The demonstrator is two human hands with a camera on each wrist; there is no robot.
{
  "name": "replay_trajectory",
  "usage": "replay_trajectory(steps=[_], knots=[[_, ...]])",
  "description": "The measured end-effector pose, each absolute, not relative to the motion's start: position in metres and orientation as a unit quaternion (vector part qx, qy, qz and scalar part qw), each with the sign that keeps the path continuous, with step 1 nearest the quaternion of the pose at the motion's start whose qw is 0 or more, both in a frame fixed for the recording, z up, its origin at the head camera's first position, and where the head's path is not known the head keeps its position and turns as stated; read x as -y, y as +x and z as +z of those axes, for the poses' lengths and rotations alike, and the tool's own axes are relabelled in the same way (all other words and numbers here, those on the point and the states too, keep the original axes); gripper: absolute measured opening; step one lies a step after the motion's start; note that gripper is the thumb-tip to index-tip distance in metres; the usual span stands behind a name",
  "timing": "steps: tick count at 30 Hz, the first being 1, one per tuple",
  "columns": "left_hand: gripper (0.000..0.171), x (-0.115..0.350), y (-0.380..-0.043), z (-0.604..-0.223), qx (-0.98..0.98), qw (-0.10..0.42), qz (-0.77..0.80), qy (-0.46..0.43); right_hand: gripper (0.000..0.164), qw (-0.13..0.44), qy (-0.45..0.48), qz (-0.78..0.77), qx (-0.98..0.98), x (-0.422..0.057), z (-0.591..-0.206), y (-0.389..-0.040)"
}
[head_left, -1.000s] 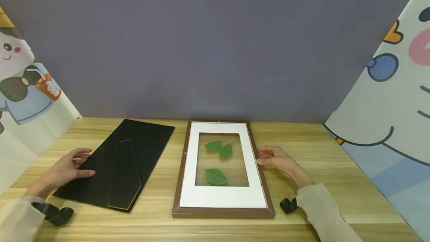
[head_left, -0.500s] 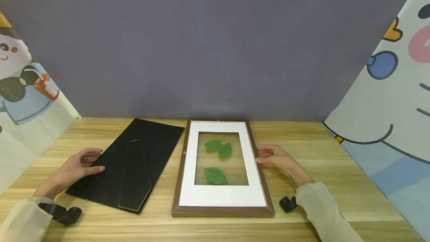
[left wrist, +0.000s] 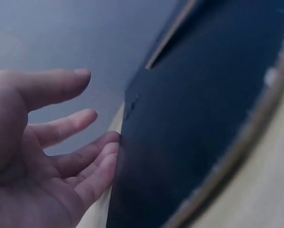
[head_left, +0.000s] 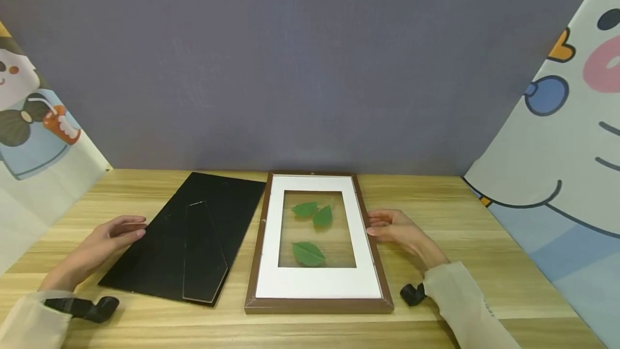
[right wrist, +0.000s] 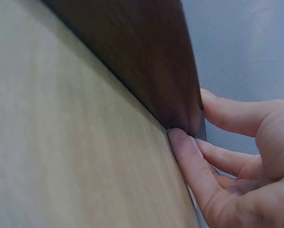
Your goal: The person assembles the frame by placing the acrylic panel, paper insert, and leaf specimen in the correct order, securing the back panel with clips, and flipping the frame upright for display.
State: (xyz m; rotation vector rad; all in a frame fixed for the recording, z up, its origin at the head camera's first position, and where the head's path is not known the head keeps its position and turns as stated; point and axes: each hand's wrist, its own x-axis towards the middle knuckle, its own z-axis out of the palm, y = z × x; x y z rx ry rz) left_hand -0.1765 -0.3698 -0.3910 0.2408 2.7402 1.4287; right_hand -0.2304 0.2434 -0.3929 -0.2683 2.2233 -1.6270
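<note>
A brown picture frame (head_left: pixel 319 306) lies flat mid-table, with a white mat (head_left: pixel 318 284) and green leaves (head_left: pixel 308 253) in its window. At its right side, my right hand (head_left: pixel 399 233) holds the edge; in the right wrist view the thumb (right wrist: pixel 213 107) is at the upper edge and a fingertip is low against the brown side. A black backing board (head_left: pixel 160 252) with a stand flap (head_left: pixel 203 255) lies slanted to the left. My left hand (head_left: pixel 108 241) is beside that board's left edge, thumb apart from it, with lower fingertips (left wrist: pixel 111 147) right at the edge in the left wrist view.
The wooden table (head_left: pixel 436 193) reaches back to a grey wall (head_left: pixel 310 69). Cartoon-printed panels stand at the left (head_left: pixel 39 123) and right (head_left: pixel 571 176). The board's far right corner comes close to the frame's left side.
The black board has moved right toward the frame and turned slightly, with my left hand moving along; the left thumb has since come off its top. My right hand stays at the frame.
</note>
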Motion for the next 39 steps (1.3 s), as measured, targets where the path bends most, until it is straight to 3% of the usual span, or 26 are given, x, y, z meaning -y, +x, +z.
replay_trajectory(steps=[4, 8, 14, 21, 39], knots=[[0.027, 0.374, -0.174, -0.392, -0.864, 0.019, 0.495, 0.088, 0.066, 0.186, -0.093, -0.577, -0.79, -0.241, -0.394, -0.23], [0.025, 0.373, -0.174, -0.388, -0.861, 0.034, 0.501, 0.08, 0.066, 0.187, -0.095, -0.575, -0.791, -0.243, -0.394, -0.23], [0.053, 0.377, -0.174, -0.374, -0.866, 0.1, 0.49, 0.01, 0.067, 0.186, -0.098, -0.575, -0.791, -0.245, -0.395, -0.232], [0.06, 0.378, -0.17, -0.361, -0.839, 0.178, 0.512, -0.047, 0.068, 0.187, -0.102, -0.573, -0.791, -0.245, -0.393, -0.23], [0.06, 0.358, -0.174, -0.365, -0.82, 0.163, 0.548, -0.016, 0.068, 0.187, -0.099, -0.569, -0.795, -0.245, -0.395, -0.231]])
